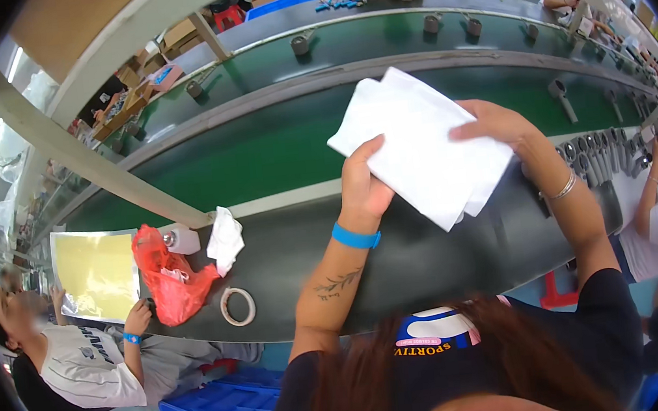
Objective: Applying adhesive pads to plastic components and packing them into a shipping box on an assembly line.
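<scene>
White sheets point(419, 153) between left fingers point(363, 157) and right fingers point(480, 125), gripped at opposite edges

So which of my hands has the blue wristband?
Your left hand, holding the white sheets, has the blue wristband; your right hand has a silvery bracelet instead.

A factory assembly line: green conveyor belts point(260, 153) carry grey parts point(299, 46), with people point(84, 372) and cardboard boxes point(178, 36) alongside.

The head-worn fisheye looks down from close above the left hand point(363, 186), right hand point(499, 124) and dark surface point(273, 246), facing the green belt point(253, 153).
</scene>
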A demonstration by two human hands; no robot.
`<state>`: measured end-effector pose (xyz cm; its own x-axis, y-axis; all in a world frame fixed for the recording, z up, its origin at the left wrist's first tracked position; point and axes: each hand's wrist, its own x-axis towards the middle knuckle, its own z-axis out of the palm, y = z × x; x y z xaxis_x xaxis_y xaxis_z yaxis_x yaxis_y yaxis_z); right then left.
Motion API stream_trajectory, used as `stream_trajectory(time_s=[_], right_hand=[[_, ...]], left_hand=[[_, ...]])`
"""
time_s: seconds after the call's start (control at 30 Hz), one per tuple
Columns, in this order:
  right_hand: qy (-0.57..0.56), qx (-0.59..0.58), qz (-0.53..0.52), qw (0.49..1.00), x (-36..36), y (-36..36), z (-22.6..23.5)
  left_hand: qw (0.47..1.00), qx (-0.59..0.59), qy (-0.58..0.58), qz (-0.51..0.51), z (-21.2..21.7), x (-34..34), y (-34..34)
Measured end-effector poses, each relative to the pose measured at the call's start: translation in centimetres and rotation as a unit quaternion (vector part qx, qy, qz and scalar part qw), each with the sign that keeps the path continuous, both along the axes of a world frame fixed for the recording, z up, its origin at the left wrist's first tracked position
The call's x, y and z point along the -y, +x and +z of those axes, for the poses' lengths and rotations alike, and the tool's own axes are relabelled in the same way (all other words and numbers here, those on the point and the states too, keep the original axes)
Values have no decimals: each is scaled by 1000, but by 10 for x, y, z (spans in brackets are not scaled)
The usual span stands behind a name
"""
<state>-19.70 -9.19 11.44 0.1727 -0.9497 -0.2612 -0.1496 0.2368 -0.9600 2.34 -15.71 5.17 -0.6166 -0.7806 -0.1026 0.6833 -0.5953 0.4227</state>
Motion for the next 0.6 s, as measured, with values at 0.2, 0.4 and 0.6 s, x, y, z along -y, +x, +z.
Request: stream_trajectory(time_s=[0.2, 0.4, 0.6], right_hand=[[-49, 376, 55, 924, 12, 21, -14], [-44, 149, -145, 977, 6, 113, 20], [15, 293, -182, 938, 7, 166, 58]], left_hand=[[985, -50, 28, 164, 36, 9, 55], [973, -41, 40, 222, 68, -9, 90], [972, 14, 43, 230, 105, -18, 147]])
